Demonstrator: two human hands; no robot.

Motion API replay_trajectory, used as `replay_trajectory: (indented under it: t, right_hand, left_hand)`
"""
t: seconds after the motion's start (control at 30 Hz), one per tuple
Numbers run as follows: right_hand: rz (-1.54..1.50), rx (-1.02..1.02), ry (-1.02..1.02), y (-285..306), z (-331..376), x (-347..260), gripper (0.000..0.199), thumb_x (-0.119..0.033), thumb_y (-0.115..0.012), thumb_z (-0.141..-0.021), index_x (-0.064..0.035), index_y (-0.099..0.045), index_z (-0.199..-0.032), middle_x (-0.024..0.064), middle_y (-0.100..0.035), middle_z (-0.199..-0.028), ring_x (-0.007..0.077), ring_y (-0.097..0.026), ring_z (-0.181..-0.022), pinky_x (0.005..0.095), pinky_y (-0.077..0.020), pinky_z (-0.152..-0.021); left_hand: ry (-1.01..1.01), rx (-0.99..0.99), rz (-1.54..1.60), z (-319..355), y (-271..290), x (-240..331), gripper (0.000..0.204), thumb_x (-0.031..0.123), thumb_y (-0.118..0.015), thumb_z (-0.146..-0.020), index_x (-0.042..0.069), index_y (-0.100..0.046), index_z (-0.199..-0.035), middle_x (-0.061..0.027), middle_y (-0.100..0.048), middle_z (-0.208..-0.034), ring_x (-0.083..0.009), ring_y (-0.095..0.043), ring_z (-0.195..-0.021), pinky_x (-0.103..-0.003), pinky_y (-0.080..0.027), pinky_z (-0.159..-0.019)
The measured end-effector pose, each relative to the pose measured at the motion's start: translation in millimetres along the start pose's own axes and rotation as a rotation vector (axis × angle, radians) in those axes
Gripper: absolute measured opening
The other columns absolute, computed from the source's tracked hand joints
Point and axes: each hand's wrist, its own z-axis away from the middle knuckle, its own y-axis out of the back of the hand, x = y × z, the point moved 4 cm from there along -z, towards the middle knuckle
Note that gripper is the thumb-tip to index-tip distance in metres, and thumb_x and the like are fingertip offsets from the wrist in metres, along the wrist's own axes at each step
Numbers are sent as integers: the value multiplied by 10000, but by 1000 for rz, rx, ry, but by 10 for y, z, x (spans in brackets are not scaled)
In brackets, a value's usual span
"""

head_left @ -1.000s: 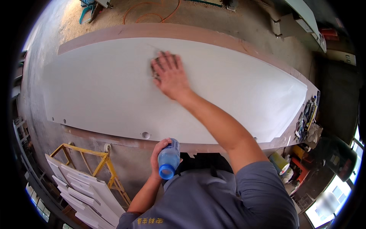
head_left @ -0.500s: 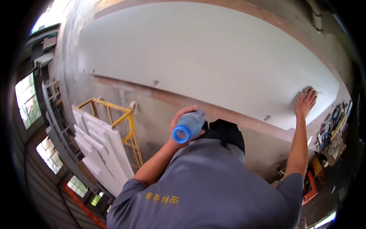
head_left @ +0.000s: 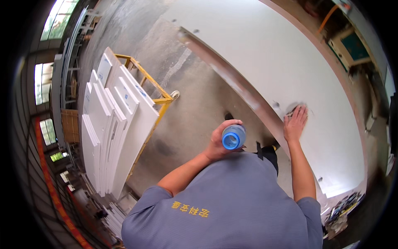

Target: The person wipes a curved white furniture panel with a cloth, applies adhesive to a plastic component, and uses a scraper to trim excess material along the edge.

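My left hand [head_left: 216, 143] is wrapped around a clear bluish plastic bottle [head_left: 234, 135] with a bright blue ring at its mouth, held in front of my waist. The mouth faces up toward me. With the arm stretched out, my right hand [head_left: 296, 123] presses a small crumpled rag [head_left: 292, 110] flat against a large white panel [head_left: 331, 128]. Most of the rag is covered by my fingers, and a dull grey smudge surrounds it. A few small dark marks lie near the panel's close edge.
The panel rests on a pinkish-brown table [head_left: 236, 79]. To the left, a yellow wheeled frame [head_left: 162, 101] carries several white boards [head_left: 105, 128]. Assorted tools [head_left: 344, 206] lie at the table's near right end. A pale cabinet [head_left: 350, 47] stands beyond the table.
My view and body have turned, so the panel now slants down to the right. My right hand has slid the rag along the panel away from its right end. The bottle stays in my left hand.
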Motion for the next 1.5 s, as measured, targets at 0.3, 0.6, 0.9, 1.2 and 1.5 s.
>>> replay_trajectory:
  t: [0.3, 0.6, 0.9, 1.2, 1.5]
  right_hand:
    - [30, -62, 178, -267, -1574, -2248, 891, -530, -553, -998, 33, -246, -1617, 258, -167, -1708, 422, -108, -1595, 545, -119, -1287]
    - [-36, -57, 333, -625, -3244, -4455, 912, -580, -543, -987, 24, -271, -1614, 249, -177, -1710, 403, -98, -1603, 533, -102, -1290]
    - [-53, -34, 367, -914, -5057, -6093, 897, -605, -514, -989, 20, -318, -1602, 222, -184, -1719, 374, -115, -1608, 524, -92, -1298]
    - [-137, -215, 325, -922, -5067, -6124, 950, -567, -579, -968, 46, -255, -1618, 210, -144, -1733, 356, -111, -1615, 507, -119, -1302]
    - [80, 179, -263, -464, -7648, -4239, 917, -579, -505, -1012, 67, -241, -1607, 240, -185, -1713, 376, -142, -1601, 486, -112, -1308]
  left_hand:
    - [25, 345, -69, 246, 2233, -247, 854, 66, -940, -713, 76, -477, -1429, -109, -606, -1401, -246, -583, -1308, -403, -468, -1125]
    - [80, 519, -14, -347, 3529, -507, 816, 67, -937, -721, 62, -503, -1411, -110, -622, -1389, -243, -608, -1272, -384, -487, -1096]
    - [128, 532, -126, -1528, 4951, -575, 858, 86, -946, -719, 48, -469, -1431, -139, -604, -1382, -276, -592, -1279, -426, -482, -1096]
    - [197, 277, -15, -3225, 5802, -958, 905, 42, -941, -699, 49, -446, -1457, -134, -586, -1406, -268, -568, -1310, -431, -455, -1135]
    - [240, -44, 87, -4705, 6235, -1455, 879, 32, -922, -694, 69, -461, -1442, -130, -589, -1400, -267, -568, -1309, -423, -446, -1135]
